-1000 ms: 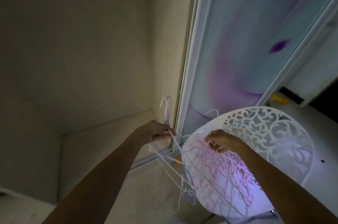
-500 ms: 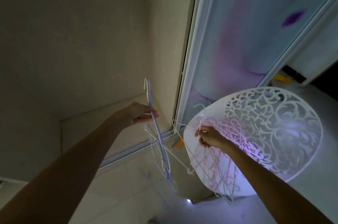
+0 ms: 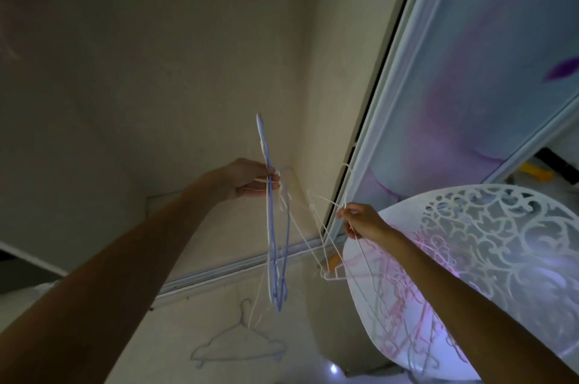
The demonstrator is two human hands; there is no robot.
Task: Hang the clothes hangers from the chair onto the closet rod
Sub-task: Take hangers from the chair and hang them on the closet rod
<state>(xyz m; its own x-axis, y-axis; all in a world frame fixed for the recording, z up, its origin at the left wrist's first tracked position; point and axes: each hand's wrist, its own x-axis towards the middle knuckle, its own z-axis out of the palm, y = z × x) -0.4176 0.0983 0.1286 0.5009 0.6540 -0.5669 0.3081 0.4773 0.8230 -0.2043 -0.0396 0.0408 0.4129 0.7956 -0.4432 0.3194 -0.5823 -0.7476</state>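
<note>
1. Here, the left hand (image 3: pixel 250 178) grips a blue-and-white hanger bundle (image 3: pixel 274 242) upright, in open air before the wall.
2. The right hand (image 3: pixel 360 222) pinches a white hanger (image 3: pixel 329 255) at the chair (image 3: pixel 501 258) rim, just beside the closet door's frame (image 3: pixel 385 95).

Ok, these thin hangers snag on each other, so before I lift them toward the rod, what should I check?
1. Left hand grips the blue and white hangers near their necks: ok.
2. Right hand pinches a white hanger: ok.
3. White hanger free of the left bundle: cannot tell, thin wires cross between the hands.
4. White hanger free of the pink hangers on the chair: cannot tell.
5. Nothing dropped: not ok, one hanger lies on the floor.
6. Closet rod in reach: cannot tell, it is out of view.
</note>
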